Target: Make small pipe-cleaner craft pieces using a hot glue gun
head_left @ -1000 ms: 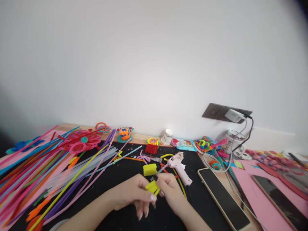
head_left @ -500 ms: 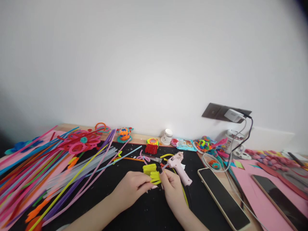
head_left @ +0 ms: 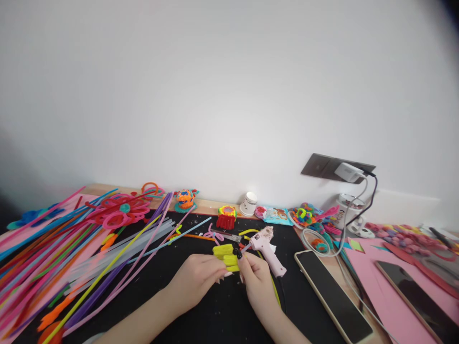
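Between my hands is a bundle of yellow pipe cleaners (head_left: pixel 224 250), bent into short side-by-side rows. My left hand (head_left: pixel 199 277) pinches it from the left with thumb and fingers. On the right, my right hand (head_left: pixel 255 277) grips the bundle's other end, its dark-nailed thumb lying on top. The fingers hide part of the yellow rows. Just beyond my right hand lies a pale pink glue gun (head_left: pixel 267 248), its nozzle pointing towards the bundle. A pair of yellow-handled pliers or cutters (head_left: pixel 250 231) lies partly behind it.
Loose pipe cleaners (head_left: pixel 89 258) and clear glue sticks (head_left: pixel 122 251) spread over the left side. Finished pieces, including a red-and-yellow one (head_left: pixel 226 218), line the wall beside a paper cup (head_left: pixel 248 204). A phone (head_left: pixel 332 291), white cable (head_left: pixel 344 229) and pink sheets (head_left: pixel 373 272) lie right.
The yellow rows between my fingers are pressed closer together. My left fingers have shifted slightly; both hands stay in nearly the same place.
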